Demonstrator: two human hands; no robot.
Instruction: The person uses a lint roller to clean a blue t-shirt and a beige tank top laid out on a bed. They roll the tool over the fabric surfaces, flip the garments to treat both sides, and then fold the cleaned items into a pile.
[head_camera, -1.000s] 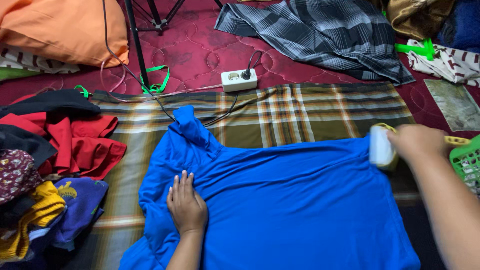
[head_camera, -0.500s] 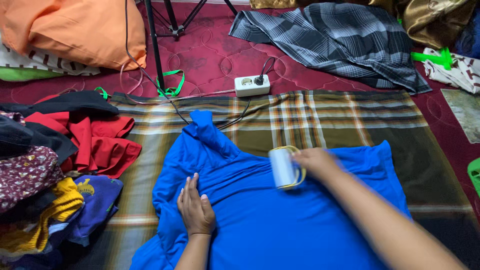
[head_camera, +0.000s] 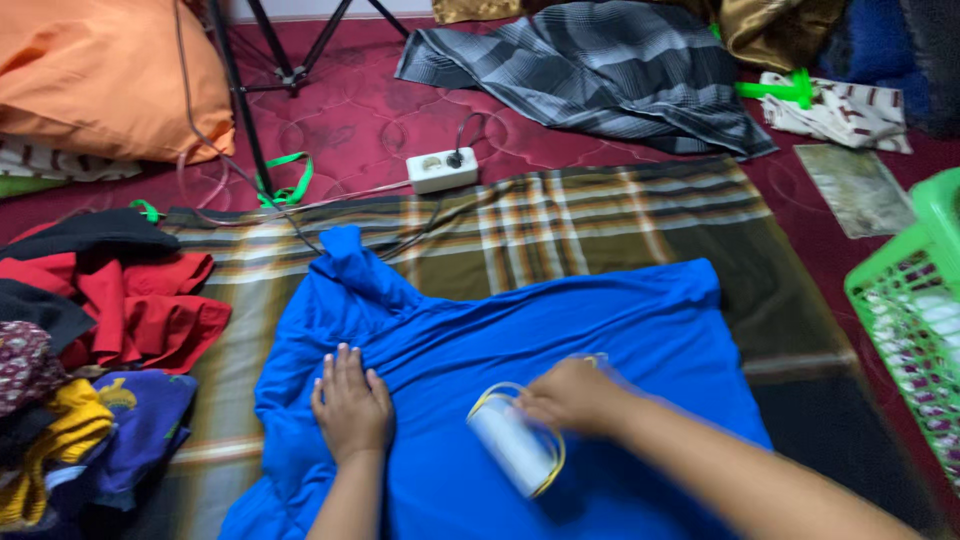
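A bright blue shirt (head_camera: 560, 330) lies spread on a brown plaid cloth (head_camera: 560, 215) on the floor. My left hand (head_camera: 350, 405) rests flat on the shirt near its left sleeve, fingers together, holding the fabric down. My right hand (head_camera: 575, 395) grips a white clothes iron with a yellow rim (head_camera: 515, 450), which sits tilted on the lower middle of the shirt. The iron and right arm are blurred by motion.
A white power strip (head_camera: 440, 170) with a plugged cord sits beyond the plaid cloth. A heap of red, black, yellow and purple clothes (head_camera: 90, 330) lies at left. A green basket (head_camera: 915, 310) stands at right. A grey plaid cloth (head_camera: 590, 70), an orange pillow (head_camera: 100, 70) and tripod legs (head_camera: 245, 95) are farther back.
My right hand has carried the iron from the shirt's right edge leftward, then down toward me to its lower middle. My left hand has stayed pressed on the shirt.
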